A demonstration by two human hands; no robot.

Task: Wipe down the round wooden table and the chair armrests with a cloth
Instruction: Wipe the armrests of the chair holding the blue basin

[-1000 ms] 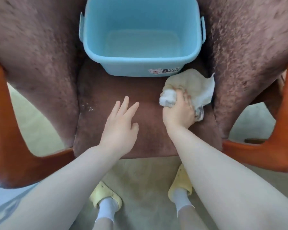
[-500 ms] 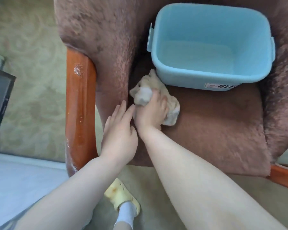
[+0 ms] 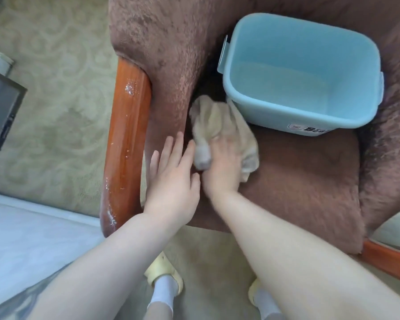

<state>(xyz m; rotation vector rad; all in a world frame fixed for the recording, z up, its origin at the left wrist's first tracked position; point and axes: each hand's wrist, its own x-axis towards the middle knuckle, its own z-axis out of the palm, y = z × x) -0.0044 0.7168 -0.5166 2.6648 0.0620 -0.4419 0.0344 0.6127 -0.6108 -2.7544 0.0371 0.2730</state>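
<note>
Bright, soft daylight; wet glare on the wooden armrest (image 3: 127, 125) at 9 o'clock. Right hand (image 3: 222, 165) motion-blurred. Wide-angle bending at the edges.

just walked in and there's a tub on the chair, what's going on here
A person is leaning over a brown upholstered armchair. Their right hand grips a beige cloth bunched on the seat, touching a light blue tub that stands on the cushion. The left hand lies open and flat beside it. The left wooden armrest shows wet droplets. No round table is in view.
</note>
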